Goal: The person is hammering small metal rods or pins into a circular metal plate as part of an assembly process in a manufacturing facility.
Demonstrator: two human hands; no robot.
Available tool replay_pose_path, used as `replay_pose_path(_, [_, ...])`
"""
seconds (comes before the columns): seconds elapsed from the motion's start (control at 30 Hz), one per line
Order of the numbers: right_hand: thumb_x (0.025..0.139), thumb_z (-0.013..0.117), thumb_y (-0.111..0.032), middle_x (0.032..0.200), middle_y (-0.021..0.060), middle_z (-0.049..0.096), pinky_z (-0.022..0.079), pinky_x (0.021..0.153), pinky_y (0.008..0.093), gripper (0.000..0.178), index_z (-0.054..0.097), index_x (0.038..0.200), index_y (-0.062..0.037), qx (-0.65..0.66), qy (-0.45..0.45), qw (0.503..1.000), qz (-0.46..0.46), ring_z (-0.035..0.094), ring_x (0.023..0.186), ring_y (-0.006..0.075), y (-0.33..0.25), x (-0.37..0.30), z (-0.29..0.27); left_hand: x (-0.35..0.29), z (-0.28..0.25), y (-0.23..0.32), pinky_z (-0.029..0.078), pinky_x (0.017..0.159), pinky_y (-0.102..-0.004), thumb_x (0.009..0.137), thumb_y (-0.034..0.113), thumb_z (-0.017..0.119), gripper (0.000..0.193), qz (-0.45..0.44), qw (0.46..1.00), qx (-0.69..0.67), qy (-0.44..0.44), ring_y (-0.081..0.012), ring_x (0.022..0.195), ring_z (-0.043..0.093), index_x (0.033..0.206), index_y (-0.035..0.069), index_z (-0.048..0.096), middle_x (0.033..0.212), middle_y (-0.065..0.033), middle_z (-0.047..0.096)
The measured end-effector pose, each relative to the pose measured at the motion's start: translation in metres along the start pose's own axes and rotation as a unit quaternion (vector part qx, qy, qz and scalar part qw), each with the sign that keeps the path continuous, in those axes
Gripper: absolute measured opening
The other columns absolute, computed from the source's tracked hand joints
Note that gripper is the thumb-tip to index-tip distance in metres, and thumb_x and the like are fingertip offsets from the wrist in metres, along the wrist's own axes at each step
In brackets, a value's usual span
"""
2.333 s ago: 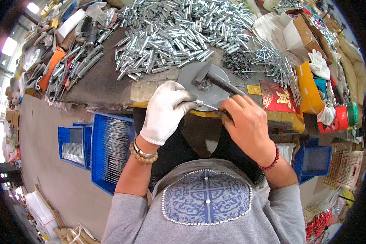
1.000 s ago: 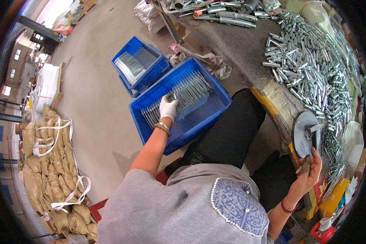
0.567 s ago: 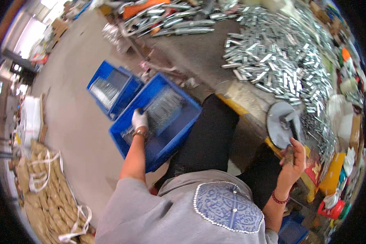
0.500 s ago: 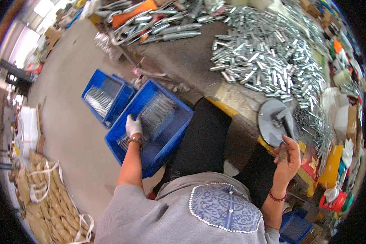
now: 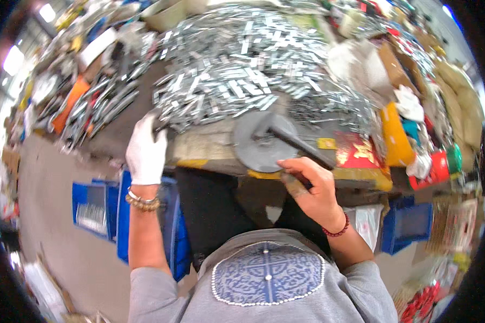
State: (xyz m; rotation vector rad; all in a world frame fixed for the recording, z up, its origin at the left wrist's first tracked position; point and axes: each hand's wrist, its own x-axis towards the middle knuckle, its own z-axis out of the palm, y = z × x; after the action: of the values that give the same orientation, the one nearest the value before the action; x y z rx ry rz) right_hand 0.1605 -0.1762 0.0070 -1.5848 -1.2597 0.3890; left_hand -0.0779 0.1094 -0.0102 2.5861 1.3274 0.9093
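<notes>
My left hand (image 5: pixel 145 151), in a white glove, reaches up to the near edge of a big heap of shiny metal pieces (image 5: pixel 237 70) on the workbench; its fingers curl at the heap's edge, and what they hold is blurred. My right hand (image 5: pixel 310 188), bare with a red bead bracelet, grips the dark handle of a hammer (image 5: pixel 293 141) that lies across a round grey metal block (image 5: pixel 253 145) at the bench's front edge.
Blue crates (image 5: pixel 99 207) with thin metal rods stand on the floor at my left. Another blue crate (image 5: pixel 407 229) sits under the bench at right. Tools (image 5: pixel 86 102) lie on the bench's left; boxes, gloves and containers (image 5: pixel 409 134) crowd its right.
My left hand has risen from the blue crate on the floor to the heap on the bench. My view has swung back onto the bench. The right hand stays at the hammer.
</notes>
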Motion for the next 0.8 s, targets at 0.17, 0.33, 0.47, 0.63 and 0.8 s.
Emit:
replay_pose_path(0.17, [0.082, 0.072, 0.008, 0.101, 0.0152, 0.072, 0.057, 0.079, 0.0384, 0.034, 0.075, 0.114, -0.0038, -0.191, 0.1, 0.977, -0.011, 0.071, 0.09, 0.0308, 0.008, 0.017, -0.061, 0.016, 0.013, -0.004, 0.056, 0.092, -0.0381, 0.093, 0.007, 0.074, 0.052, -0.01, 0.999, -0.015, -0.032, -0.0276, 0.099, 0.07, 0.143, 0.007, 0.062, 0.122, -0.0154, 0.072])
replay_pose_path(0.33, [0.084, 0.069, 0.001, 0.106, 0.0138, 0.07, 0.058, 0.085, 0.0454, 0.031, 0.072, 0.114, -0.0072, -0.366, 0.069, 0.928, 0.009, 0.071, 0.1, 0.0366, 0.045, 0.05, -0.1, 0.008, -0.006, 0.029, 0.056, 0.087, -0.0336, 0.096, 0.005, 0.071, 0.053, -0.11, 0.976, -0.187, 0.007, -0.0177, 0.095, 0.066, 0.147, 0.004, 0.058, 0.115, -0.0104, 0.069])
replay_pose_path(0.47, [0.085, 0.065, 0.002, 0.107, 0.0133, 0.068, 0.058, 0.086, 0.0466, 0.033, 0.063, 0.116, -0.0086, -0.432, -0.008, 0.902, -0.016, 0.071, 0.101, 0.0361, 0.067, 0.066, -0.098, -0.018, -0.014, 0.068, 0.057, 0.081, -0.0294, 0.094, -0.003, 0.062, 0.057, -0.148, 0.82, -0.551, -0.038, -0.0151, 0.093, 0.065, 0.15, 0.002, 0.051, 0.115, -0.0065, 0.065])
replay_pose_path(0.63, [0.081, 0.069, 0.0, 0.106, 0.0124, 0.068, 0.056, 0.089, 0.0454, 0.035, 0.062, 0.114, -0.008, -0.431, -0.051, 0.899, -0.051, 0.068, 0.106, 0.0348, 0.057, 0.061, -0.105, -0.043, -0.013, 0.108, 0.059, 0.077, -0.0272, 0.09, 0.002, 0.074, 0.033, -0.106, 0.842, -0.486, -0.207, -0.013, 0.092, 0.07, 0.122, -0.003, 0.068, 0.105, -0.0095, 0.073])
replay_pose_path(0.8, [0.078, 0.07, -0.001, 0.102, 0.0127, 0.066, 0.055, 0.089, 0.0436, 0.031, 0.069, 0.108, -0.007, -0.316, -0.017, 0.948, -0.015, 0.068, 0.102, 0.0348, 0.009, 0.054, -0.087, -0.048, -0.002, 0.133, 0.057, 0.083, -0.0272, 0.09, 0.006, 0.08, 0.022, -0.043, 0.89, -0.366, -0.269, -0.0126, 0.095, 0.07, 0.109, -0.001, 0.073, 0.106, -0.0095, 0.074])
